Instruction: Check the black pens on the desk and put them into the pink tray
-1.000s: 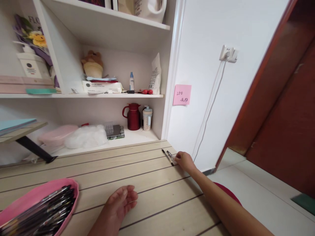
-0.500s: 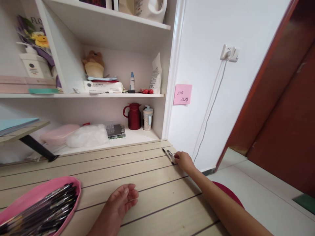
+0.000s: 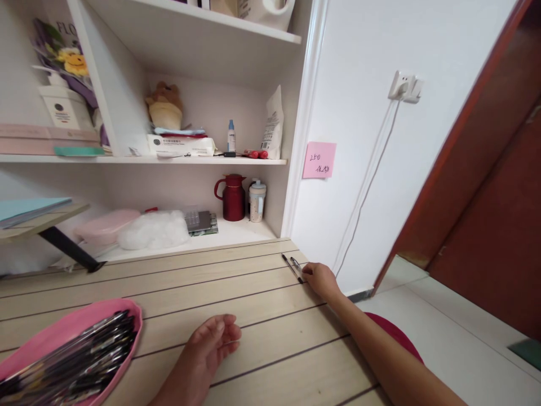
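Observation:
My right hand [image 3: 320, 276] is at the far right edge of the tabletop [image 3: 262, 332], with its fingers pinched on a clear-barrelled pen [image 3: 296, 263]. The lower part of that pen disappears behind the fingertips. Close beside it, a second pen [image 3: 291, 267] with black ends lies flat on the wood. My left hand [image 3: 215, 339] rests over the near middle of the table, palm turned inward, its fingers loosely curled and apart with nothing in them. To its left, a pink oval tray [image 3: 136, 316] holds several dark pens [image 3: 91, 358] lying side by side.
White shelves [image 3: 203, 160] rise behind the table, with a red jug [image 3: 234, 197] and a pale cup [image 3: 256, 202] on the lowest level. A dark leg [image 3: 70, 251] of a small stand is at left. A red round seat [image 3: 395, 332] lies beyond the right edge.
The whole scene has shifted slightly to the right in view. Both hands keep nearly the same pose and place on the table, and the pens lie as before.

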A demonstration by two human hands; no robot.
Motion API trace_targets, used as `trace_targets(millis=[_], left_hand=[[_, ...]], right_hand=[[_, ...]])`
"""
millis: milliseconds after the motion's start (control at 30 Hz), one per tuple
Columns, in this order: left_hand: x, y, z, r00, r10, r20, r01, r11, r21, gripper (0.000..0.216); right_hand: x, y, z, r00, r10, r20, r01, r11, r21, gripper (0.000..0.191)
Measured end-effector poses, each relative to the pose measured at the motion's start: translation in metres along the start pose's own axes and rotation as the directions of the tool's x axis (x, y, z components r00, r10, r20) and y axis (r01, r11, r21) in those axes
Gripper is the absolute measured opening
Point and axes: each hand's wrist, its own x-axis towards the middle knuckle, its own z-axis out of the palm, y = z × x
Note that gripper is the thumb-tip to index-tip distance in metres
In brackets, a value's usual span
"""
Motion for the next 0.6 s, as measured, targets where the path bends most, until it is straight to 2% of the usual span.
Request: trace_targets(millis=[300, 600], left_hand=[[0.000, 0.000, 0.001, 1.000, 0.007, -0.004, -0.007, 1.000, 0.010, 0.026], [-0.001, 0.000, 0.001, 1.000, 0.022, 0.004, -0.022, 1.000, 0.022, 0.026]], right_hand=[[0.004, -0.002, 0.007, 0.998, 0.041, -0.056, -0.039, 0.999, 0.033, 0.008], [0.004, 0.000, 0.012, 0.993, 0.048, -0.103, -0.032, 0.989, 0.146, 0.005]])
